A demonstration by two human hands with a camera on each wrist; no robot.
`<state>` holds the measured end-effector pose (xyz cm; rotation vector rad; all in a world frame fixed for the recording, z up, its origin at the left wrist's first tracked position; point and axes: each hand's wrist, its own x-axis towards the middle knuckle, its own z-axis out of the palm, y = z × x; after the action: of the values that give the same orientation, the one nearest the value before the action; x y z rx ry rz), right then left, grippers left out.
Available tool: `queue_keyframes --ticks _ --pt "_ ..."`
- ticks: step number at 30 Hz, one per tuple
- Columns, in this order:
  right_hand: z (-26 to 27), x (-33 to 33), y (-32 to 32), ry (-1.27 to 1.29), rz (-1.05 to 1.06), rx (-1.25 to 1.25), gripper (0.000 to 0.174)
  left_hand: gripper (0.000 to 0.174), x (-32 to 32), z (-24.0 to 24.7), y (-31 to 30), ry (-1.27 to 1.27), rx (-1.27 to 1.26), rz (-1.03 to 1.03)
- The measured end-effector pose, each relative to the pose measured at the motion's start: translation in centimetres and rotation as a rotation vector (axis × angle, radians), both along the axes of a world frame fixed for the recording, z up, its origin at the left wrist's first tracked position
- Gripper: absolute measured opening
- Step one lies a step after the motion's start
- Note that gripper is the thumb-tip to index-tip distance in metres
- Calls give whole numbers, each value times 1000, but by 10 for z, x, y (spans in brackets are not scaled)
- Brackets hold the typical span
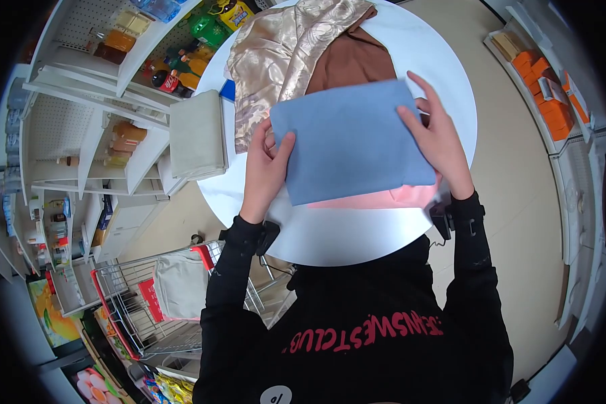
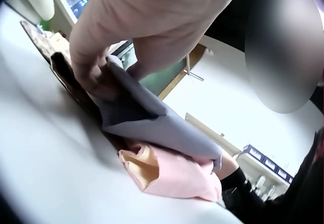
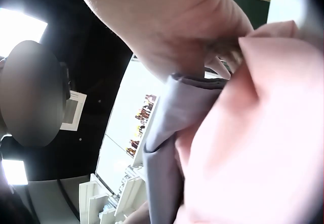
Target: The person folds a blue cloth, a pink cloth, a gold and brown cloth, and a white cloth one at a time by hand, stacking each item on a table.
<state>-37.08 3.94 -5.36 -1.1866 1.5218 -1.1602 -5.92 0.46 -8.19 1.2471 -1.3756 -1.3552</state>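
Observation:
A folded blue cloth point(image 1: 350, 145) lies across the head view's middle, its left edge gripped by my left hand point(image 1: 264, 168), thumb on top and fingers underneath. At the opposite edge my right hand point(image 1: 439, 138) pinches it between thumb and curled fingers, index finger stretched outward. Below the blue cloth, a folded pink cloth point(image 1: 411, 196) shows along the near right edge. In the left wrist view the blue layers point(image 2: 172, 128) gape near the left hand, just above the pink roll point(image 2: 177, 176). Pink fabric point(image 3: 268, 133) fills much of the right wrist view.
The round white table point(image 1: 343, 236) also bears a shiny beige patterned cloth point(image 1: 266, 54) and a brown cloth point(image 1: 353, 60). A folded pale grey cloth point(image 1: 196, 135) sits at its left edge. Shelves with bottles stand left, above a shopping cart point(image 1: 131, 296). Orange boxes point(image 1: 545, 101) are at right.

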Motion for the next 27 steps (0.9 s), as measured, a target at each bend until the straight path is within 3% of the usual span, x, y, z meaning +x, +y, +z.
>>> queue_keyframes --ticks 2,4,5,6,7,8,9,11,14,20,27 --pt "-9 -3 2 228 12 -81 54 54 1 -5 -4 -49 -52 -1" --pt "-10 -2 10 340 25 -103 55 65 -11 15 21 -557 -436 103" --pt "-2 0 17 510 60 -230 58 70 -18 22 30 -810 -626 156" --pt "7 3 25 679 103 -356 61 70 -24 26 36 -813 -614 158" --pt "11 6 34 846 146 -486 64 76 -30 29 43 -845 -641 -43" --pt "10 11 39 844 152 -482 64 82 -35 32 47 -869 -667 -248" --pt "9 16 44 827 302 -454 65 88 -38 33 50 -884 -695 -454" --pt "6 23 49 784 597 -398 68 89 -36 25 54 -914 -689 -471" --pt "-5 12 56 903 573 -361 69 92 -31 18 57 -977 -673 -516" --pt "-5 7 64 1047 455 -434 62 73 -13 30 58 -1126 -724 -465" --pt "1 -11 64 1215 386 -788 42 58 11 49 63 -1138 -907 -428"
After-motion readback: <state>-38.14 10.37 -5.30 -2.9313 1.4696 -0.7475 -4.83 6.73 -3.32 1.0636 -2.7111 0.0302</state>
